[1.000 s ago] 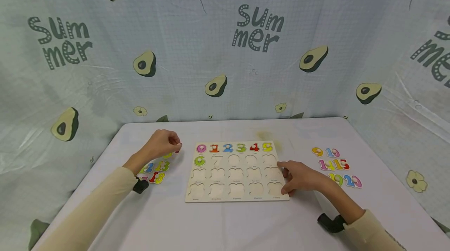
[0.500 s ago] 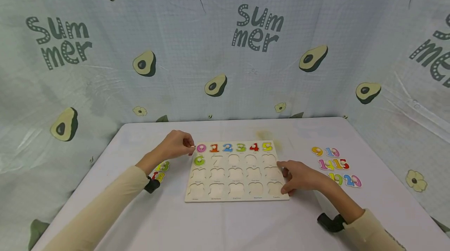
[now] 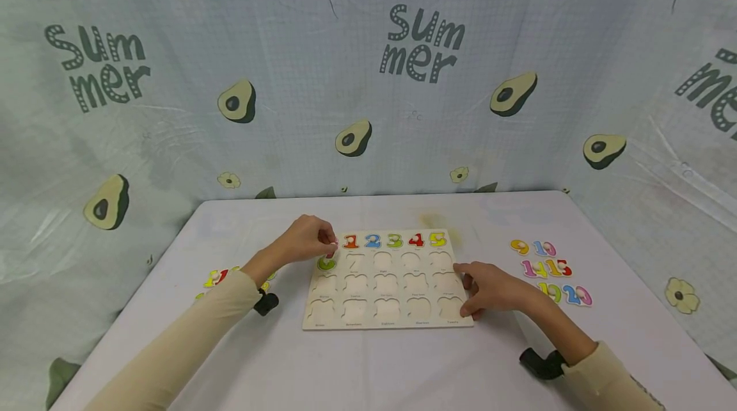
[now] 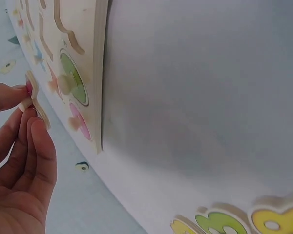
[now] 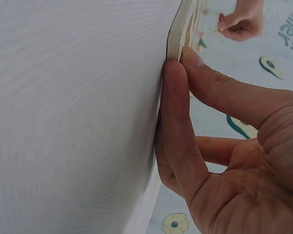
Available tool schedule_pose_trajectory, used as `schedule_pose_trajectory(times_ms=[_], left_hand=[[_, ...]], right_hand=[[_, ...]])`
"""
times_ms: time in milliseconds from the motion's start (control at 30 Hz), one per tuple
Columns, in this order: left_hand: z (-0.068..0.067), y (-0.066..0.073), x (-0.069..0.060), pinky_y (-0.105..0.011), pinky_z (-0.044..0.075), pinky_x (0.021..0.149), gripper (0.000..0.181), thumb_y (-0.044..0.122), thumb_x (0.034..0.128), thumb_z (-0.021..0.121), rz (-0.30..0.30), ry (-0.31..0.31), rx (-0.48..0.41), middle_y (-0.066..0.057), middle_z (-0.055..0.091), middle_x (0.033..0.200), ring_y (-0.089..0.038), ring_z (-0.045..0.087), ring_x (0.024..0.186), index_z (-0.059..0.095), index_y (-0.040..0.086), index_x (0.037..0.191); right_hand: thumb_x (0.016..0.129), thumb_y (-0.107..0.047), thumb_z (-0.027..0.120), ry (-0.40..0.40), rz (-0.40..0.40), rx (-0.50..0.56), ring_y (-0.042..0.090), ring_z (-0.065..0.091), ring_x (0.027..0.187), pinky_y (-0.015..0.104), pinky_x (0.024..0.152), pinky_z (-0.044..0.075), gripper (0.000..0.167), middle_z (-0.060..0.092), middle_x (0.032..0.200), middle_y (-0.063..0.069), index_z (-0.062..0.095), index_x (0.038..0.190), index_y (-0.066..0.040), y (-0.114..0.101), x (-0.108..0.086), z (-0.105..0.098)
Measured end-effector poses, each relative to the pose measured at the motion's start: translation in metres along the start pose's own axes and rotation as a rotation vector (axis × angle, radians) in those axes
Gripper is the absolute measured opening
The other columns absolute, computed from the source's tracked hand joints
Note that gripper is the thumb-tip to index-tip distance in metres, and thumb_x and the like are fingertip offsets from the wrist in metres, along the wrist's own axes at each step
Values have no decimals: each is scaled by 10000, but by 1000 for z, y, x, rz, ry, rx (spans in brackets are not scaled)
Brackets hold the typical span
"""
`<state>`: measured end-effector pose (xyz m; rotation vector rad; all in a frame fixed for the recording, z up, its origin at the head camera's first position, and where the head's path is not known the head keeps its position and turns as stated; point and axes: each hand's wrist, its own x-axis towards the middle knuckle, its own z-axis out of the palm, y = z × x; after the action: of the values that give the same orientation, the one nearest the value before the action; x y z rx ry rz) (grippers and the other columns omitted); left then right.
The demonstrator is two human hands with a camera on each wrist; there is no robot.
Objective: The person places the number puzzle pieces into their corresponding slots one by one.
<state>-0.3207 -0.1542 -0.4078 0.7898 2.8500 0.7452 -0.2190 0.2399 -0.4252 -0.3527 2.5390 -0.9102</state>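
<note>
Over the far left corner of a flat, pale wooden number board (image 3: 369, 300), a thin wooden piece with a reddish face (image 4: 35, 92) is pinched by the left hand (image 3: 309, 238), the grip closed between thumb and fingertips. Only a speck of red is shown by the head view; from the left wrist the piece is seen edge-on, apart from the board, though its number cannot be told. A round pink zero (image 4: 83, 126) and a round green six (image 4: 77, 73), both knobbed and seated, are also shown there, while the zero is mostly covered by the hand in the head view. The board's right edge is held by the right hand (image 3: 495, 289), thumb and finger set against the layered side seen close up from the right wrist. On the white counter (image 3: 397, 366), coloured wooden number pieces (image 3: 551, 267) are laid out at the right; a yellow wooden eight (image 4: 287, 221) is shown by the left wrist.
</note>
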Motion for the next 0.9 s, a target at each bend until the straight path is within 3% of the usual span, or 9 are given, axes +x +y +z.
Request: schedule_pose_trajectory(times_ms=[267,633,900], left_hand=[[7,7,6,-251,479,662,97,165,895,772,-1,-46,5,24,697,742,-88,572,701,749,109,819],[20,11,16,-234,480,661,103,161,890,777,55,-91,51,37,699,752,-64,573,689,748,134,795],[25,16,21,-242,482,687,104,160,887,775,43,-112,102,36,703,760,-73,570,709,756,128,790]], right_hand=[[787,-96,882,8,8,-9,157,610,725,286,680,554,897,578,1073,108,400,1517,102,-2,1,0],[787,-105,885,9,24,-2,157,616,719,289,683,565,908,576,1087,111,393,1524,93,-1,2,0],[792,-102,881,2,12,2,155,626,710,288,680,560,903,572,1069,106,391,1523,100,0,2,0]])
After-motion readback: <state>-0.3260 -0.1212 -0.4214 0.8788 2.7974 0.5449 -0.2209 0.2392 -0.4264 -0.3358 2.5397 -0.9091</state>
